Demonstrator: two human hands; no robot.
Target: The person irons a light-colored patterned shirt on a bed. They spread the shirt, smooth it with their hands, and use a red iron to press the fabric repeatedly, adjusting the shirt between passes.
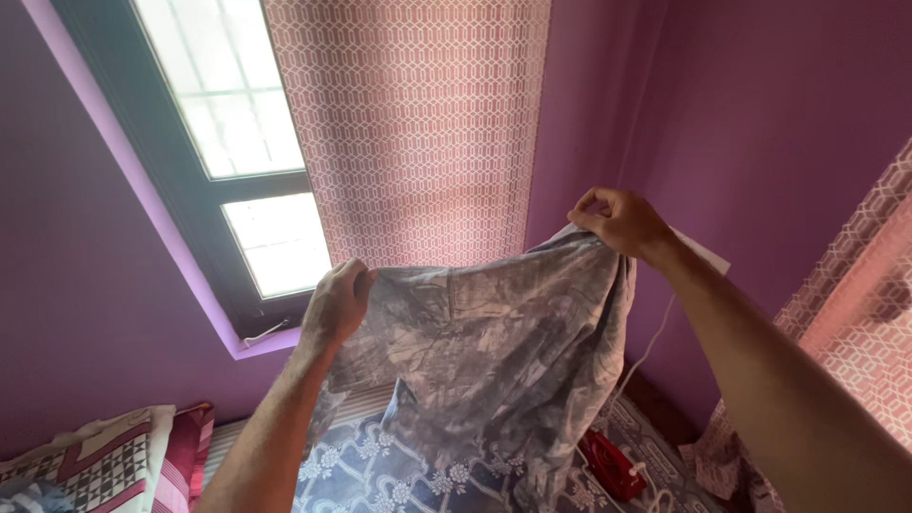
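Both hands up in front of the camera, holding a grey mottled garment (484, 351) spread in the air before the window (242, 142) and the pink patterned curtain (418, 123). Left hand (334, 306) is clenched on the top edge at the left; right hand (619, 220) is clenched on the top edge at the right, held higher and further out. So the top edge runs slanted, low at left, rising to the right.

Progress, as a judgement: the garment is lifted and opened out between the two hands, so picking up and spreading look done. It is not yet flat or folded; cloth is creased and bunches under the right hand, and the lower part drapes down onto the bed (380, 470), which has a blue floral cover. Straightening and laying down look left to do.

Orientation: long axis of the garment hangs roughly top to bottom, from the held edge down toward the bed; width goes left to right between the hands. Cannot tell which end is collar or hem.

A red iron (613, 465) with a white cord (646, 356) lies on the bed at lower right, just beside the hanging cloth. A patterned pillow (104, 465) sits at lower left, well apart.
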